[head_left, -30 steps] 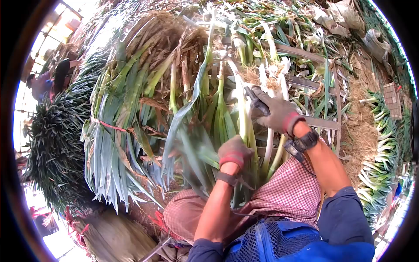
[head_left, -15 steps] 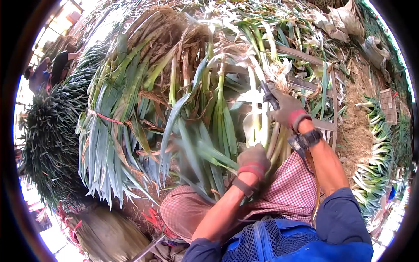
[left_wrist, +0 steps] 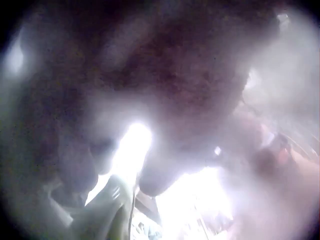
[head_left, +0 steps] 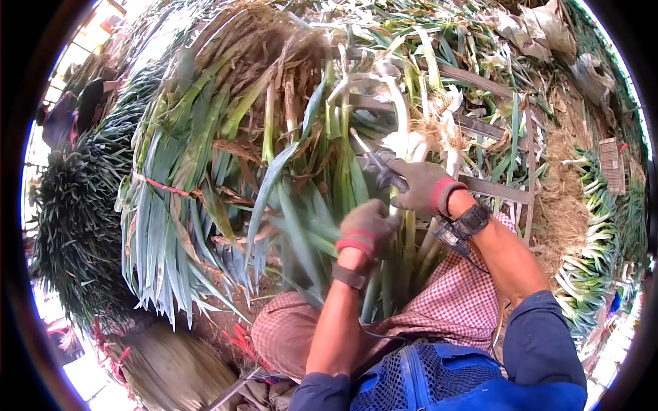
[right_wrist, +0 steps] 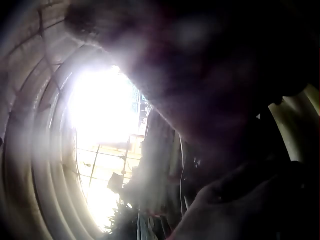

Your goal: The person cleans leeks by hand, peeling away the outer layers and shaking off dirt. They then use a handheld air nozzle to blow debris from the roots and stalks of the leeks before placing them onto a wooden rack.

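My gloved left hand grips a leek around its stalk; the root end points up and away. In the left wrist view a pale stalk passes between dark, blurred fingers. Close by on the right, my gloved right hand holds a dark hand tool with a slim, nozzle-like tip that points up and left beside the leek. The right wrist view is mostly dark, and the tool is hidden there. More leeks hang by the left hand, their leaves blurred.
A large tied bundle of leeks lies to the left. A slatted frame stands under and behind the stalks. Trimmed leeks lie in a row on the right beside dry root litter. Another person is at the far left.
Both hands moved right, then back left and closer together. The tool now tilts left, lower along the stalks. The leek at the hands has shifted, its root end now lower.
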Tool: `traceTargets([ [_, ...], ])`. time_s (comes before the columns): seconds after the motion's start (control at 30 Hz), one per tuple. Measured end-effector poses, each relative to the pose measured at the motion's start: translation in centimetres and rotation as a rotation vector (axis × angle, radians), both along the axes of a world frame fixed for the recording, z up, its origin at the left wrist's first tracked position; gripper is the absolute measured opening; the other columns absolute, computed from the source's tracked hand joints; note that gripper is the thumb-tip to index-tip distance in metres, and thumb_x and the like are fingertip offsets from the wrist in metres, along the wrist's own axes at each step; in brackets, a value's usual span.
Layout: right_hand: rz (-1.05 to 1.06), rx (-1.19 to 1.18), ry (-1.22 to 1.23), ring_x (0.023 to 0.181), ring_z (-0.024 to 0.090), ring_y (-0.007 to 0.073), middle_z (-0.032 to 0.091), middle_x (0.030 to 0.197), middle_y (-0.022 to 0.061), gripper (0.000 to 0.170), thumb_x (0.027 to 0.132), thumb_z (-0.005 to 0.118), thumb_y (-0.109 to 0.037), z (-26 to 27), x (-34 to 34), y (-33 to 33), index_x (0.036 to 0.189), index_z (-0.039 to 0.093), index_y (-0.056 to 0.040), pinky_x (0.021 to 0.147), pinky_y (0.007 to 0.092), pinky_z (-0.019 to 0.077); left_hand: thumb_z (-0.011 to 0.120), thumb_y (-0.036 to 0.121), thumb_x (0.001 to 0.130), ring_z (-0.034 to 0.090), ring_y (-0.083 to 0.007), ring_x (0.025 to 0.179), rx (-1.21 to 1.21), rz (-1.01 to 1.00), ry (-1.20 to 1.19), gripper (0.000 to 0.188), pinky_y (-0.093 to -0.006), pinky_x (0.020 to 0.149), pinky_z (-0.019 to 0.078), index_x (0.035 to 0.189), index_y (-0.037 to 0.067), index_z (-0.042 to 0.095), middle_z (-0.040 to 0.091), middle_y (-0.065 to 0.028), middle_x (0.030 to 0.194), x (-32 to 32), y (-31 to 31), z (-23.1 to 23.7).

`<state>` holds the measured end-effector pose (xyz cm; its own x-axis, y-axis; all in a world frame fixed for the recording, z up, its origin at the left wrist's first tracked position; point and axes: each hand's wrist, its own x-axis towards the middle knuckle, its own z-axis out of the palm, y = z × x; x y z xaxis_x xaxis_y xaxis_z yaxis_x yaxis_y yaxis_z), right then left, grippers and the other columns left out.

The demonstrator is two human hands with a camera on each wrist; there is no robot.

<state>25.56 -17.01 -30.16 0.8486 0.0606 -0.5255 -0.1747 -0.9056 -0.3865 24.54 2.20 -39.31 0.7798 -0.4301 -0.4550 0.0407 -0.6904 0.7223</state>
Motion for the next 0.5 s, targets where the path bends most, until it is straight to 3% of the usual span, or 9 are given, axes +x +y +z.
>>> traceTargets([
  [0.07,0.019,0.014,-0.001,0.112,0.072,0.0443,0.074,0.121,0.0266,0.095,0.085,0.079,-0.039,0.3,0.9,0.1,0.168,0.036,-0.0197,0.102,0.0478,0.056,0.079,0.034,0.086,0.077,-0.0319,0.083,0.001,0.185,-0.036,0.037,-0.0411,0.081,0.0593,0.105,0.003,0.079,0.079,-0.0158,0.091,2.1,0.6,0.5],
  [0.13,0.033,-0.054,0.055,0.109,0.073,0.0434,0.075,0.114,0.0255,0.094,0.086,0.078,-0.038,0.5,2.1,0.5,0.169,0.036,-0.0219,0.099,0.0491,0.0567,0.078,0.035,0.087,0.075,-0.0357,0.102,0.078,0.256,-0.188,0.041,-0.0434,0.092,0.0584,0.113,0.003,0.077,0.078,-0.018,0.108,3.9,0.4,-0.1],
  [0.17,0.002,-0.088,-0.076,0.107,0.074,0.0425,0.076,0.11,0.0237,0.093,0.086,0.078,-0.038,-0.6,2.7,0.3,0.168,0.037,-0.0235,0.097,0.0503,0.0573,0.077,0.036,0.087,0.074,-0.0372,0.109,0.087,0.3,-0.277,0.043,-0.0446,0.096,0.0578,0.117,0.004,0.076,0.076,-0.0189,0.117,4.7,0.2,-0.5],
  [0.2,-0.018,-0.117,-0.076,0.106,0.074,0.0422,0.076,0.11,0.0233,0.093,0.086,0.078,-0.038,-1.0,3.8,-0.1,0.168,0.037,-0.0234,0.097,0.0503,0.0575,0.077,0.036,0.087,0.074,-0.0372,0.109,0.088,0.301,-0.278,0.043,-0.0446,0.096,0.0578,0.117,0.004,0.076,0.076,-0.0189,0.117,5.4,-0.1,-0.8],
  [0.27,-0.068,-0.133,-0.066,0.107,0.074,0.0416,0.076,0.115,0.0232,0.092,0.086,0.078,-0.039,-0.6,6.6,-0.3,0.168,0.038,-0.0221,0.098,0.0493,0.0579,0.075,0.037,0.089,0.07,-0.0388,0.12,0.156,0.281,-0.258,0.052,-0.0467,0.102,0.0559,0.131,0.007,0.071,0.066,-0.0183,0.141,6.8,-0.9,-0.2],
  [0.43,-0.056,-0.179,-0.158,0.113,0.073,0.042,0.076,0.12,0.0243,0.09,0.085,0.078,-0.031,-2.4,12.3,-1.2,0.166,0.041,-0.0206,0.101,0.0484,0.0569,0.074,0.041,0.092,0.069,-0.0376,0.124,0.27,0.233,-0.27,0.069,-0.0486,0.102,0.0567,0.152,0.011,0.057,0.055,-0.0145,0.156,9.9,-2.4,-0.8],
  [0.5,-0.09,-0.201,-0.167,0.113,0.073,0.0423,0.075,0.121,0.0246,0.09,0.085,0.076,-0.029,-3.1,14.5,-1.4,0.167,0.039,-0.0219,0.101,0.0484,0.0567,0.074,0.044,0.092,0.069,-0.0371,0.126,0.336,0.217,-0.242,0.073,-0.0493,0.102,0.0569,0.155,0.012,0.053,0.056,-0.0152,0.155,10.9,-3.0,-0.8],
])
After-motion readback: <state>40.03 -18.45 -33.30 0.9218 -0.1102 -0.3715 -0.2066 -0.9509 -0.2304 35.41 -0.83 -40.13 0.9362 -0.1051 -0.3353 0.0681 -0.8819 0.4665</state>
